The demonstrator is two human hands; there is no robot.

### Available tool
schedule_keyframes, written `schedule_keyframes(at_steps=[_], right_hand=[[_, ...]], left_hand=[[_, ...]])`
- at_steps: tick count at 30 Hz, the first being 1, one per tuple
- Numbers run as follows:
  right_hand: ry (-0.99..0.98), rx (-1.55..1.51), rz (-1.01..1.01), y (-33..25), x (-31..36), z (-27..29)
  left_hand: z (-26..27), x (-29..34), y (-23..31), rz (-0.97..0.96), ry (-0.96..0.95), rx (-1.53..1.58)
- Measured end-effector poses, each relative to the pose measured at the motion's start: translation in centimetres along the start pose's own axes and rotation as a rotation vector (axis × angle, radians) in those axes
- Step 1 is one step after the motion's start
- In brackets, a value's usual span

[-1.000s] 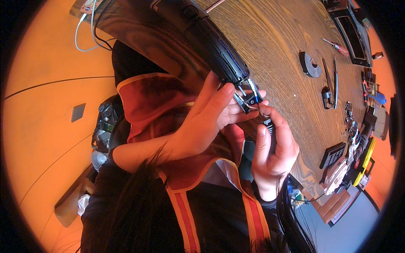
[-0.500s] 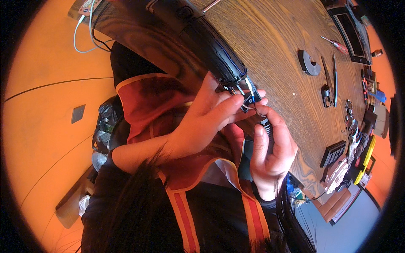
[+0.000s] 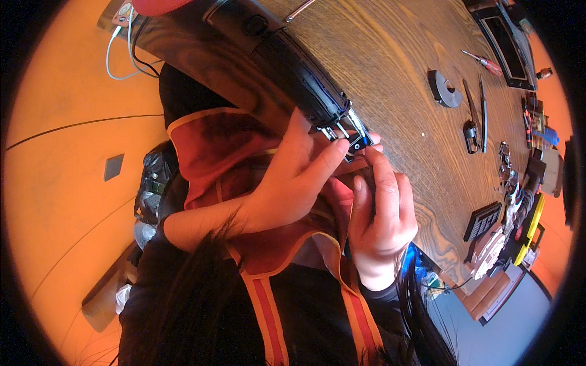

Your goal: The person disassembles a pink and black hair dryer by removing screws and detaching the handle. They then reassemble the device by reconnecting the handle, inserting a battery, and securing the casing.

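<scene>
Where the long black device (image 3: 305, 79) overhangs the wooden table (image 3: 390, 61) edge, the left hand (image 3: 293, 183) pinches its small blue-and-black end connector (image 3: 357, 143); the right hand (image 3: 381, 219), fingers curled, presses a fingertip just below that connector; beyond lie a grey ring-shaped part (image 3: 445, 89) and a red-handled screwdriver (image 3: 483, 62); no container's contents are discernible

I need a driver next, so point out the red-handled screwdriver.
The red-handled screwdriver lies on the wooden table at the upper right of the head view, between the dark C-shaped part and the flat black panel.
</scene>
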State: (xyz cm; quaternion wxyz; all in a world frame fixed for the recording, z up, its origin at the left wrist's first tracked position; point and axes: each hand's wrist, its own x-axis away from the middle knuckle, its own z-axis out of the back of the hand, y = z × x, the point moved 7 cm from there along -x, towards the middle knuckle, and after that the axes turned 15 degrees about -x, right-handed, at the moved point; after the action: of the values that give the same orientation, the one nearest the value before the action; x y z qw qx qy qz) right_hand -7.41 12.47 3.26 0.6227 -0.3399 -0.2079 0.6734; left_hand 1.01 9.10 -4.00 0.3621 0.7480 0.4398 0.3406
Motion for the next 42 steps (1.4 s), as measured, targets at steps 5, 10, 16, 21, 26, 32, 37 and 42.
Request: schedule_keyframes(at_steps=[5,10,16,21,26,32,37,42], right_hand=[[-0.030,-0.054,-0.004,0.7,0.2,-0.2],[-0.004,0.023,0.153,0.4,0.1,0.1],[0.006,0.050,0.193,0.6,-0.6,-0.4],[0.015,-0.442,0.128,1.9,0.4,-0.1],[-0.089,-0.423,0.266,1.8,-0.2,-2.3],[-0.006,-0.480,0.299,2.6,0.6,-1.8],[-0.028,-0.619,0.324,3.1,0.5,-2.5],[-0.016,-0.403,0.331,2.9,0.6,-2.3]], left_hand=[[1.0,0.3,0.3,0.019,0.068,-0.254],[1.9,0.5,0.3,0.029,0.127,-0.286],[3.1,-2.1,-2.4,0.121,-0.026,-0.181],[6.5,-2.9,-4.4,0.263,-0.177,-0.229],[9.4,-2.4,-4.8,0.140,0.057,-0.803],[6.8,-2.9,-4.9,-0.051,-0.014,-0.632],[7.6,-3.0,-4.9,-0.123,-0.009,-0.646],[8.1,-3.1,-3.6,-0.191,-0.016,-0.686]])
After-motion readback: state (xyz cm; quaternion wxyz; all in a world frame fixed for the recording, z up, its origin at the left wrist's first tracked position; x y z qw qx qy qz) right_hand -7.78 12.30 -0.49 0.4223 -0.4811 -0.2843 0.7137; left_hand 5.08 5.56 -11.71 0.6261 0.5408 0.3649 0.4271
